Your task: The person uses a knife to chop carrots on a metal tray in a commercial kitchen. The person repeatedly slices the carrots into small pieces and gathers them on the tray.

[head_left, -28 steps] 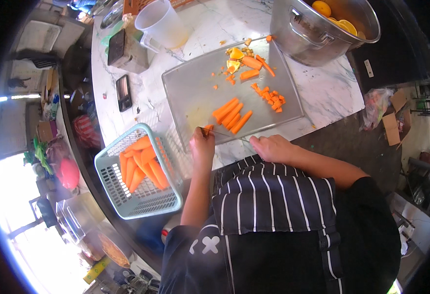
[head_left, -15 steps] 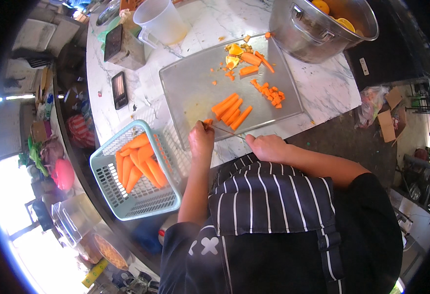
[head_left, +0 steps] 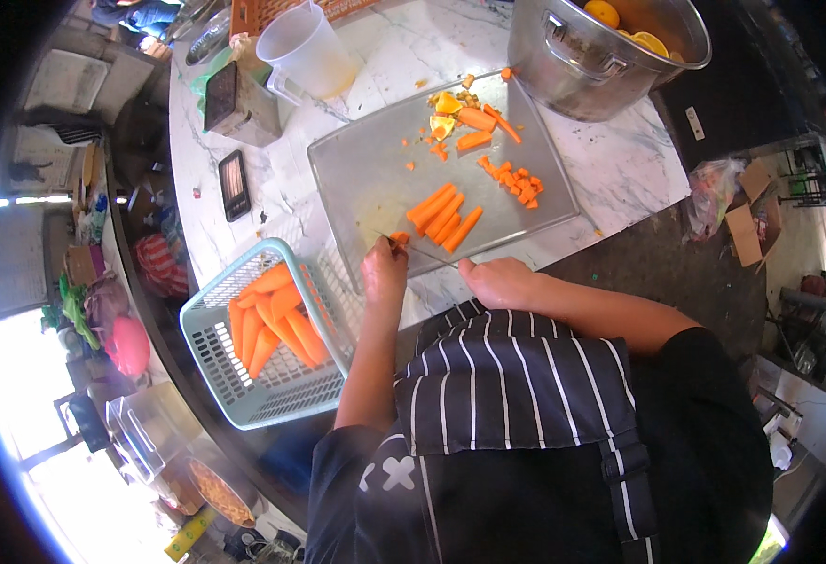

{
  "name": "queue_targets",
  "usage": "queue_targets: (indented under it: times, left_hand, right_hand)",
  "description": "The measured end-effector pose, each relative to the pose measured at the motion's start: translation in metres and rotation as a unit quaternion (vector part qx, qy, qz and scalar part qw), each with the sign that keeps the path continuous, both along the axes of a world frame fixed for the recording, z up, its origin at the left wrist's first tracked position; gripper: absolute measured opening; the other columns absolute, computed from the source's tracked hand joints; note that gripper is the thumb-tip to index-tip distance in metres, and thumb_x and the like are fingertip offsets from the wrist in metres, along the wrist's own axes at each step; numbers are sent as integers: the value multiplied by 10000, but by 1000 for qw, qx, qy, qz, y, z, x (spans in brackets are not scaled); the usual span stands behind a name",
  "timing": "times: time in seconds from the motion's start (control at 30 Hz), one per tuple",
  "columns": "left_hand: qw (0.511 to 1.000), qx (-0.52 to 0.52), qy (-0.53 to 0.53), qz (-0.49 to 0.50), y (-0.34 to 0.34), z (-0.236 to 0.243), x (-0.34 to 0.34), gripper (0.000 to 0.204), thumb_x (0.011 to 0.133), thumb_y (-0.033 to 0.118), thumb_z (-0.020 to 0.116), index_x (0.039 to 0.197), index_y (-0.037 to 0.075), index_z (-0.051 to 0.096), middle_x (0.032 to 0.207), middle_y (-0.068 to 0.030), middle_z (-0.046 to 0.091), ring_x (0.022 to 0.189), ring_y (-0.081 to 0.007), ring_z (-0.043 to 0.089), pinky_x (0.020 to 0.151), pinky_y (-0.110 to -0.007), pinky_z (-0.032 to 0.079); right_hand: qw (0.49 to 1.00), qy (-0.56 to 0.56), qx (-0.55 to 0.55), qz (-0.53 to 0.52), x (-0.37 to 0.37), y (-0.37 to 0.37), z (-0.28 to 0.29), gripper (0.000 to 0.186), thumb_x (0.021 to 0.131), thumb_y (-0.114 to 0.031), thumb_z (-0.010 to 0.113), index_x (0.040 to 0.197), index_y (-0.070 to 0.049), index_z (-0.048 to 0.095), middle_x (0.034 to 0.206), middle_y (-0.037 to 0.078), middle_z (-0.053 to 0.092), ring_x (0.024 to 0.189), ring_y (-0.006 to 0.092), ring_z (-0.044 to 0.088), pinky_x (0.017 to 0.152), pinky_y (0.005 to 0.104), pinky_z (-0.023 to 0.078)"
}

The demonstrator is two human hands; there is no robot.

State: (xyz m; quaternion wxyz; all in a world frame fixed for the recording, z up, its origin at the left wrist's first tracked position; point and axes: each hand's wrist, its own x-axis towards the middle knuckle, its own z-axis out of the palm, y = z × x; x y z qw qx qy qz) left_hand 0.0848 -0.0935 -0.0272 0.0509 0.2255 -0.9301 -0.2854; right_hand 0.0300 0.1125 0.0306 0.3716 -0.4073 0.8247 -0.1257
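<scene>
My left hand (head_left: 384, 273) pinches a small carrot piece (head_left: 401, 239) at the near left corner of a grey cutting board (head_left: 356, 164). My right hand (head_left: 497, 282) grips a knife (head_left: 436, 257) by its handle, blade against that piece. Carrot sticks (head_left: 463, 227) lie just beyond, with carrot cubes (head_left: 524, 188), orange wedges (head_left: 443, 125) and scraps farther back. A pale blue basket (head_left: 229, 408) of whole peeled carrots sits left of my left forearm.
A steel pot (head_left: 573, 80) holding oranges stands at back right of the marble-patterned table (head_left: 624, 183). At back left are a translucent jug (head_left: 295, 52), a metal container (head_left: 243, 108) and a phone (head_left: 234, 185). A partly visible person (head_left: 135, 14) is top left.
My right hand with the knife has shifted slightly left along the board's near edge. My left hand stays at the carrot piece, almost unmoved.
</scene>
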Motion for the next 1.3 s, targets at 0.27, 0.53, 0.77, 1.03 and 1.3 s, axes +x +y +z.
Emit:
queue_targets:
  times: [0.27,0.53,0.77,1.03,1.3]
  left_hand:
    - [1000,-13,-6,2,5,0,4,153,802,147,619,791,12,549,741,-209,615,713,-399,605,622,-464,478]
    - [999,40,14,22,6,-4,5,198,801,162,643,764,-9,550,723,-223,596,680,-401,588,602,-443,463]
    - [997,58,35,46,8,4,6,161,779,124,652,791,-17,576,693,-193,608,636,-329,619,589,-407,473]
    - [898,385,75,200,-26,-7,-3,210,782,97,661,906,-19,537,642,-135,600,605,-177,633,543,-314,493]
    - [997,-62,-38,1,-37,9,-33,260,786,-22,553,1034,56,554,1080,-118,595,922,-278,621,727,-391,505]
  right_hand:
    - [1000,9,-16,15,-2,-9,0,278,790,-86,495,1021,56,433,752,225,640,725,379,651,615,471,511]
    - [999,10,-29,28,-7,-17,-22,330,774,-62,520,1047,87,408,756,237,631,743,387,644,620,478,504]
    - [999,-14,-46,-8,-8,-6,-53,244,813,-55,461,1021,70,432,816,257,627,812,397,635,678,476,499]
    - [997,-50,-28,-47,-17,5,-27,216,861,-134,446,1008,21,477,838,231,629,796,403,624,695,502,478]
    - [986,-17,-23,-164,-21,79,6,206,885,-186,499,1009,-33,439,774,217,607,760,418,595,651,513,446]
